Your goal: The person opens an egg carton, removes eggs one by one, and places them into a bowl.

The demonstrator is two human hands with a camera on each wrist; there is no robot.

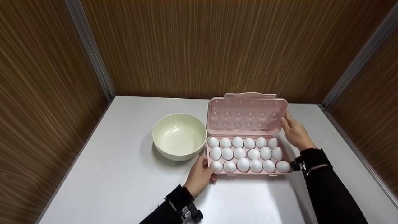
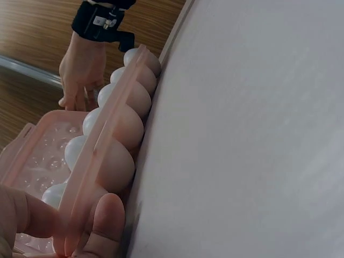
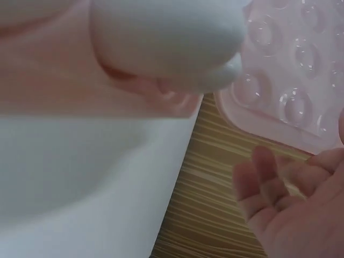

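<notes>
- My left hand (image 1: 200, 175) comes in from the near edge of the tabletop (image 1: 124, 186), forearm in a dark sleeve angled up and to the right, and it sits at the near left corner of the pink egg box (image 1: 248, 171).
- In the left wrist view my thumb (image 2: 105, 226) is curled against the outside of the box's front rim while another finger lies on the inner side, so I am pinching that rim.
- My right hand (image 1: 293, 130) reaches in from the right edge of the tabletop, wrist bent back toward me, and rests against the right edge of the raised lid (image 1: 247, 113).
- Its fingers (image 3: 269, 177) are straight and loosely spread beside the lid; they are not curled around anything.
- The egg box stands toward the far right part of the tabletop, lid upright and leaning back toward the far edge.
- White eggs (image 1: 245, 154) fill its tray in three rows.
- A pale green bowl (image 1: 179, 136) sits just left of the box, close beside it, and just beyond my left hand.
</notes>
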